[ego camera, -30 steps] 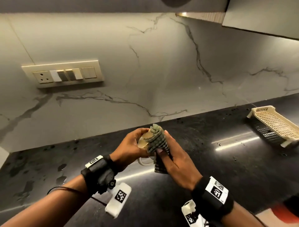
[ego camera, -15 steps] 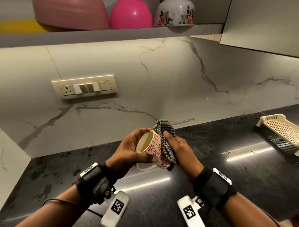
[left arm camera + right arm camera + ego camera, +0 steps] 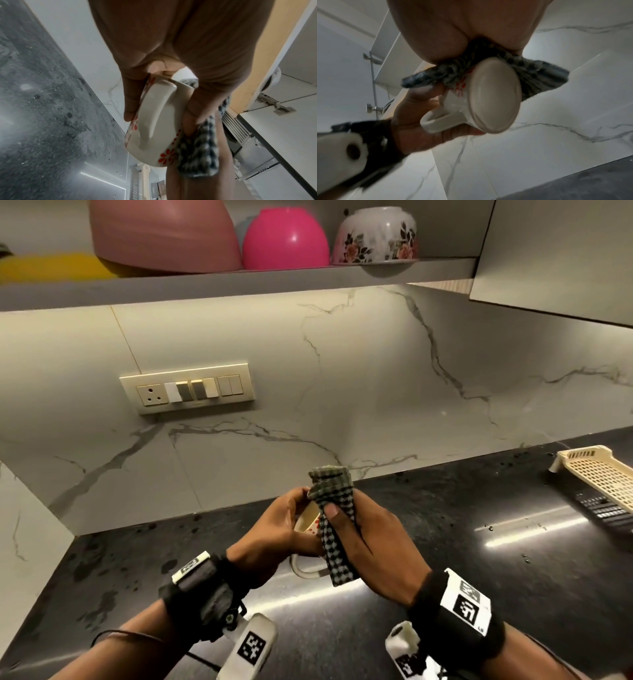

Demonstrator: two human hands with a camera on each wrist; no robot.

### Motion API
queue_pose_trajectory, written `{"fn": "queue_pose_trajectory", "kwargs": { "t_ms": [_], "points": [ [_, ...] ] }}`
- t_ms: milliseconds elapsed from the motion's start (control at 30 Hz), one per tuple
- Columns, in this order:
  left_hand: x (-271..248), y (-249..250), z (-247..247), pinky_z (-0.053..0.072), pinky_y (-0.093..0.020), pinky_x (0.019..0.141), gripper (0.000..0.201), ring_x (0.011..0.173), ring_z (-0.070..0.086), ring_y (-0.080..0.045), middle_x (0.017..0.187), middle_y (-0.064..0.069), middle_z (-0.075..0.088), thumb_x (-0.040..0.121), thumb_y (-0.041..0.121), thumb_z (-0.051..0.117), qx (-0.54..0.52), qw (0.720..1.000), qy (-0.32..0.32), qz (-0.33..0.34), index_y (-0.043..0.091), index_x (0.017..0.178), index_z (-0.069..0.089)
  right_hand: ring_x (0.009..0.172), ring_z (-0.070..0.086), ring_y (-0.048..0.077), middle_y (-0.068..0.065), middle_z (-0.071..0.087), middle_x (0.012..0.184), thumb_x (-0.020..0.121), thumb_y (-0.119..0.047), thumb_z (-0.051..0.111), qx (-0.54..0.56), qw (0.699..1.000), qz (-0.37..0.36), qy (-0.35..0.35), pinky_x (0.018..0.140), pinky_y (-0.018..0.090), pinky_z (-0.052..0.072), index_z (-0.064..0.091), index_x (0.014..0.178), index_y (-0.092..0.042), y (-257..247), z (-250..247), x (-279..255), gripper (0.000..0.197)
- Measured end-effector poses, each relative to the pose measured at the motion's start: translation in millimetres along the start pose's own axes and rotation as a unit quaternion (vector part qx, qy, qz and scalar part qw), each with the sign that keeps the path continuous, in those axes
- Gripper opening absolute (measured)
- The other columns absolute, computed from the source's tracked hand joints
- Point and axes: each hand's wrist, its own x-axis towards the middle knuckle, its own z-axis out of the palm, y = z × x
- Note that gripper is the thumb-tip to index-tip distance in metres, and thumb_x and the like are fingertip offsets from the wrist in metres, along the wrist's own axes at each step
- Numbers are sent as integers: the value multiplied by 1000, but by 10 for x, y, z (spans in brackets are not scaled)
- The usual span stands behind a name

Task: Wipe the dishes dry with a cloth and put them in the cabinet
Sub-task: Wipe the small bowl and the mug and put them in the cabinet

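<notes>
Here, near the centre of the head view, a white cup with red flowers (image 3: 309,523) is held above the black bench (image 3: 445,570) by the left hand (image 3: 274,534), whose fingers (image 3: 130,97) are curled round its wall, with the handle turned downward. A checked cloth (image 3: 330,494) is gripped in the fingers of the right hand (image 3: 375,539) and pressed against the cup's side. Wiping is judged to be under way and not finished. Along the top of the frame, a cabinet shelf (image 3: 239,285) is seen carrying a pink bowl (image 3: 164,234), a magenta bowl (image 3: 286,241) and a flowered bowl (image 3: 376,237), so some dishes appear to be stored already. At the right edge, a cream perforated tray (image 3: 603,477) lies on the bench; no dishes are seen in its visible part. The cup is yet to be shelved.
</notes>
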Motion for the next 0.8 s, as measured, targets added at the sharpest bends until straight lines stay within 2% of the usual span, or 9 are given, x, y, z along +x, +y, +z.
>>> {"fn": "queue_pose_trajectory", "kwargs": {
  "t_ms": [67,167,267,333,400,533,600,700,800],
  "points": [
    [4,7,46,57,-55,100,75,126,65,-34,134,-14,67,71,-4,88,1,1000,3,4,8,139,57,81,69,5,-11,71,89,109,-55,42,15,999,44,-2,73,31,59,63,102,-34,-52,-59,134,31],
    [28,-3,80,57,-58,99,83,123,67,-37,135,-16,67,67,-11,89,-29,1000,9,0,6,140,54,68,69,8,-1,73,76,107,-57,45,52,992,113,-9,69,38,59,69,90,-19,-4,-95,351,47],
    [36,-8,61,56,-63,98,90,117,70,-41,132,-17,69,62,-14,91,-51,998,27,-11,8,140,51,73,72,22,7,76,80,103,-63,48,106,979,174,-30,77,47,58,71,84,-10,162,-72,444,61],
    [22,-6,20,57,-64,96,93,116,70,-41,131,-16,69,59,-11,92,-51,998,36,-13,12,140,52,75,71,22,10,77,85,104,-62,47,184,956,222,-58,76,41,58,74,88,-9,230,-75,408,62],
    [9,-3,-25,58,-63,95,95,117,70,-41,133,-16,67,60,-10,91,-57,998,39,-11,16,142,52,82,73,22,12,79,94,106,-58,46,258,927,260,-77,77,32,58,75,102,-4,263,-82,342,62],
    [-34,-11,-63,59,-60,95,85,119,69,-41,134,-15,68,69,-15,86,-65,997,29,3,13,143,54,102,73,32,21,75,117,105,-57,48,421,845,318,-84,91,43,59,72,126,-8,272,-30,229,58],
    [-50,-32,-61,61,-55,91,81,118,70,-38,132,-14,69,69,-12,87,-71,997,43,5,12,140,56,104,71,33,24,72,124,105,-59,47,494,795,343,-83,89,44,59,71,131,-8,240,-16,183,62],
    [-48,-64,-46,62,-50,88,81,116,71,-35,130,-14,69,64,-6,89,-91,993,78,14,13,137,57,103,70,35,26,70,126,105,-59,43,601,710,362,-55,86,45,61,75,125,-5,208,16,105,66],
    [-33,-83,-6,63,-45,84,79,112,72,-32,129,-13,65,66,-11,90,-81,989,117,42,16,133,57,110,67,37,30,65,136,106,-52,41,631,687,359,-12,102,49,53,68,133,-1,205,104,56,63]
  ]
}}
